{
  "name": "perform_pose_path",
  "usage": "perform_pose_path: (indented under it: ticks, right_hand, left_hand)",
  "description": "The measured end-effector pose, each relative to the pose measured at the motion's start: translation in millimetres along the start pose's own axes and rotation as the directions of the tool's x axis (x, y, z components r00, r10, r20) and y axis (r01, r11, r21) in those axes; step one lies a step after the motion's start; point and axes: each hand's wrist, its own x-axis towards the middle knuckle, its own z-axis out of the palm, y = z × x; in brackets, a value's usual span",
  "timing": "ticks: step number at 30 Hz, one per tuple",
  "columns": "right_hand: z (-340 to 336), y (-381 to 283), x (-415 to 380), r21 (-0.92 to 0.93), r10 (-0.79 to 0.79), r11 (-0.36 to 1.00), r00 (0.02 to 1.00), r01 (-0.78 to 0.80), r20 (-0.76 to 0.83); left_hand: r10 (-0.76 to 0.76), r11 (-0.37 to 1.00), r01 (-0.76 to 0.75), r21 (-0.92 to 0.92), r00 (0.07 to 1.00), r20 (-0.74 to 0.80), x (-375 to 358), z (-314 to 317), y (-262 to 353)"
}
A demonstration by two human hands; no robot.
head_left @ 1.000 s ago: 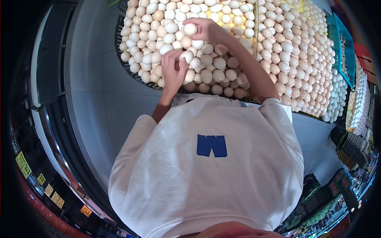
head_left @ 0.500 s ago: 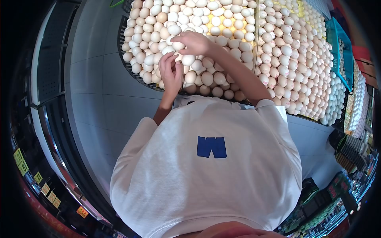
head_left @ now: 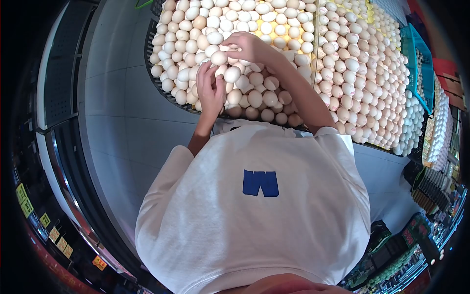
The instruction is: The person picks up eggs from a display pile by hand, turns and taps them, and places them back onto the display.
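Observation:
Many white and light-brown eggs (head_left: 255, 98) lie piled in a black-rimmed crate (head_left: 148, 49). My left hand (head_left: 211, 87) rests at the near side of the pile, its fingers loosely bent and apart, fingertips and thumb close to a pale egg (head_left: 232, 74); no egg is clearly gripped in it. Over the pile, my right hand (head_left: 247, 47) reaches in from the right. Its thumb and fingers are apart, just beside another pale egg (head_left: 219, 58), and the space under the palm is hidden.
Beyond a divider on the right are rows of brown eggs (head_left: 362, 78), some with red marks. A teal basket (head_left: 409, 41) stands farther right. Yellow egg trays (head_left: 293, 33) show at the back. Grey floor (head_left: 122, 93) and a dark shelf unit (head_left: 61, 63) lie to the left.
My right hand has drawn back slightly to the right, uncovering more of the egg near its fingertips. My left hand has hardly moved.

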Motion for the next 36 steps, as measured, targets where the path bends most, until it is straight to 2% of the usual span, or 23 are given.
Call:
perform_pose_path:
  ticks: [1,3,5,6,9,11,15,18,20,22,24,26,27,28,30,32,33,34,36]
  right_hand:
    - [-11,-2,0,-0.001,-0.001,1.0,1.0,0.001,0.002]
    - [-36,-4,-1,0.102,0.283,0.957,0.951,-0.272,-0.12]
    - [-60,13,3,-0.016,0.398,0.915,0.907,-0.404,-0.137]
    - [-57,45,4,-0.031,0.359,0.926,0.902,-0.377,-0.241]
    - [-67,99,1,-0.093,0.385,0.895,0.862,-0.435,-0.329]
    - [-63,144,4,-0.468,0.205,0.807,0.914,-0.36,-0.351]
    - [-52,145,23,-0.396,0.21,0.853,0.919,-0.339,-0.334]
    - [-35,171,32,-0.467,0.197,0.821,0.93,-0.329,-0.31]
    - [-26,190,31,-0.489,0.097,0.819,0.912,-0.301,-0.399]
    - [-30,169,32,-0.463,0.154,0.816,0.903,-0.345,-0.402]
    - [-37,146,37,-0.258,0.466,0.763,0.782,-0.592,-0.415]
    - [-42,125,39,-0.199,0.523,0.756,0.759,-0.623,-0.388]
    - [-43,108,38,-0.181,0.321,0.897,0.876,-0.403,-0.361]
    - [-45,86,36,-0.155,0.097,0.975,0.935,-0.158,-0.342]
    - [-47,34,30,0.196,0.171,0.968,0.983,-0.155,-0.07]
    - [-40,11,34,0.042,0.102,0.993,0.989,-0.107,0.103]
    - [-39,-1,35,0.056,0.006,0.998,0.995,-0.012,0.105]
    - [-34,1,36,0.055,0.007,0.998,0.995,-0.013,0.1]
    - [-24,5,39,0.042,-0.204,0.979,0.976,0.201,0.073]
  left_hand:
    - [-0.002,1.0,0.002,-0.006,1.0,-0.002,1,-1,0]
    - [-0.01,1.0,0.01,-0.014,1.0,-0.011,4,-1,0]
    - [-0.017,1.0,0.016,-0.022,1.0,-0.017,10,-2,0]
    - [-0.015,1.0,0.015,-0.007,1.0,-0.026,13,-3,0]
    - [-0.011,1.0,0.012,0.012,0.999,-0.045,21,-2,-3]
    - [0.02,0.999,-0.017,0.04,0.998,-0.058,27,-1,-5]
    - [0.054,0.996,-0.052,0.068,0.998,-0.037,35,2,-6]
    - [0.056,0.995,-0.054,0.087,0.998,-0.019,33,5,-12]
    - [0.046,0.993,-0.046,0.109,0.999,0.001,35,5,-11]
    - [0.038,0.993,-0.038,0.113,0.999,0.005,36,6,-10]
    - [0.031,0.993,-0.032,0.115,0.999,0.012,38,6,-10]
    - [0.056,0.991,-0.057,0.121,0.998,0.008,40,6,-8]
    - [0.054,0.991,-0.056,0.12,0.998,0.012,40,6,-9]
    - [0.047,0.992,-0.049,0.118,0.999,0.019,41,6,-9]
    - [0.046,0.992,-0.049,0.113,0.999,0.027,42,7,-10]
    - [0.045,0.993,-0.047,0.107,0.999,0.023,42,8,-12]
    - [0.05,0.993,-0.052,0.106,0.998,0.026,42,8,-12]
    - [0.044,0.994,-0.047,0.1,0.999,0.029,42,8,-12]
    - [0.034,0.995,-0.037,0.088,0.999,0.033,42,7,-13]
